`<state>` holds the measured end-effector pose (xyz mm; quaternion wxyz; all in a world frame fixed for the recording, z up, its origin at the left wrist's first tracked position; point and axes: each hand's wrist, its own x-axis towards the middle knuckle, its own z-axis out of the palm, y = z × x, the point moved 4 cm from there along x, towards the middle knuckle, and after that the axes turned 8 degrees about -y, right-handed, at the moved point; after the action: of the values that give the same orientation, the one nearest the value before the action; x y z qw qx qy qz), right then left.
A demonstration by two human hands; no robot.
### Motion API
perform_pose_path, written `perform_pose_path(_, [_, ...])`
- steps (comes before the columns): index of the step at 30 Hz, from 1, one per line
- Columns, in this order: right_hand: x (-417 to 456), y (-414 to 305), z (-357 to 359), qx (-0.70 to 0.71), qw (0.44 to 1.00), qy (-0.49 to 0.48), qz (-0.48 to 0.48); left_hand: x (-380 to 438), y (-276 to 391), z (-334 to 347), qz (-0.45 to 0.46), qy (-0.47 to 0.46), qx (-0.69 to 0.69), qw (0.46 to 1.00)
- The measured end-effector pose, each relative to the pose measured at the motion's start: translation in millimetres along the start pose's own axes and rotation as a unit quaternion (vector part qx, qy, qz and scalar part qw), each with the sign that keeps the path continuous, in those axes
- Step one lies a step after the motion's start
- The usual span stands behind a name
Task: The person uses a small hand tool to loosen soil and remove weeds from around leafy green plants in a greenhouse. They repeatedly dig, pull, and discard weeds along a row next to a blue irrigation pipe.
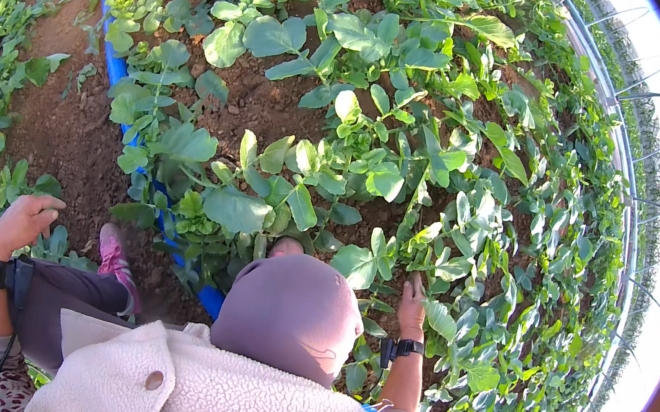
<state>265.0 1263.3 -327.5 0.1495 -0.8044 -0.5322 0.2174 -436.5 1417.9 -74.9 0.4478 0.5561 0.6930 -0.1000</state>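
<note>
My left hand hangs over my left thigh, near the bare soil. Its index finger stands out from the loosely bent others, and no object shows in it. On the right, my right hand reaches down among leafy green plants. The fingertips are beside a thin stem and partly covered by leaves, so a grip on it cannot be made out. Between the hands rises my bent knee in greyish-purple cloth. Broad leaves spread just in front of it.
A blue hose runs along the row's left edge, beside a brown soil path. My pink shoe stands on soil left of it. Metal framing curves along the far right. A cream fleece garment covers my lap.
</note>
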Motion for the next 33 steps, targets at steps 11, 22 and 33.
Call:
perform_pose_path(11, [-82.4, -95.6, -19.9, -0.322, 0.904, -0.123, 0.252, -39.5, 7.1, -0.2, 0.072, 0.030, 0.043, 0.996])
perform_pose_path(22, [-198.8, -184.0, -88.1, -0.305, 0.913, -0.137, 0.235, -69.2, 13.0, 5.4, 0.143, 0.037, 0.075, 0.986])
perform_pose_path(33, [-176.6, -177.5, -26.1, 0.162, 0.965, -0.141, 0.151, -70.2, -1.7, 4.7, 0.101, 0.022, 0.042, 0.994])
